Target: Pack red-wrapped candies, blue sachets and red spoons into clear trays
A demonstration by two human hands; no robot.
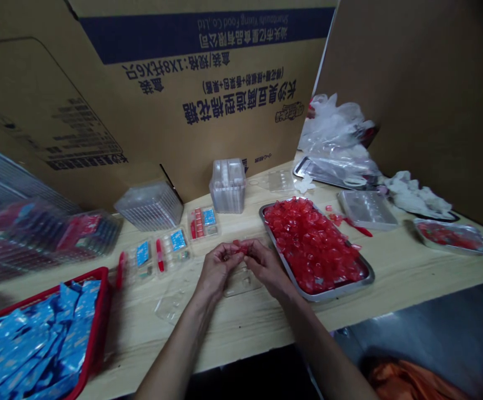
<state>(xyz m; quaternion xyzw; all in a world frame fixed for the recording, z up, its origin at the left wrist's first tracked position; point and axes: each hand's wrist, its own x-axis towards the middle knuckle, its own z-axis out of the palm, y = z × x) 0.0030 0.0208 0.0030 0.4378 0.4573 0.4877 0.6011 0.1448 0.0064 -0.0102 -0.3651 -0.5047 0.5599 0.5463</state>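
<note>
My left hand (217,268) and my right hand (265,266) meet at the middle of the table, fingertips pinched together on a small red translucent piece (239,249). Fingers cover part of it, so its exact shape is hard to make out. Below them lies a clear plastic blister tray (243,284), partly hidden by the hands. Just right of my right hand stands a metal tray (370,276), heaped with similar red translucent pieces (314,244). More clear plastic (170,303) lies flat by my left forearm.
Filled blister trays (204,223) with blue packets sit behind left. Stacked clear trays (227,186) stand against the big cardboard box (241,133). A red basket (105,311) of blue sachets is front left. To the right are a clear box (368,210) and a smaller tray (458,238).
</note>
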